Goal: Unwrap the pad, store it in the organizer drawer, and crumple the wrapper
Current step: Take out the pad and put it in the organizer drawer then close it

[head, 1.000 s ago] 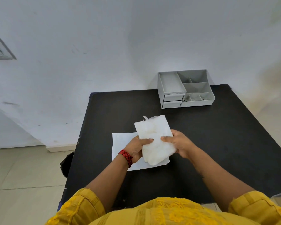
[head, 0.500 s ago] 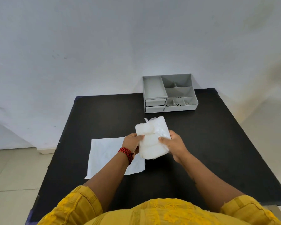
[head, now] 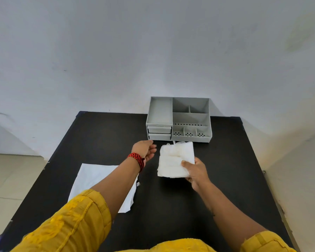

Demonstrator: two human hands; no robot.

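Tabletop (head: 189, 206): black, against a white wall (head: 153, 51).
Pad (head: 175, 160): pinched in the right hand (head: 195, 172).
Left hand (head: 144, 149): fingers apart, empty, near the organizer (head: 178, 120).
Wrapper (head: 96, 179): flat at left.

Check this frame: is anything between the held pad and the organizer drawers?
No object lies between them. The right hand holds the pad just before the organizer, but both drawers are shut; the left hand reaches toward them.
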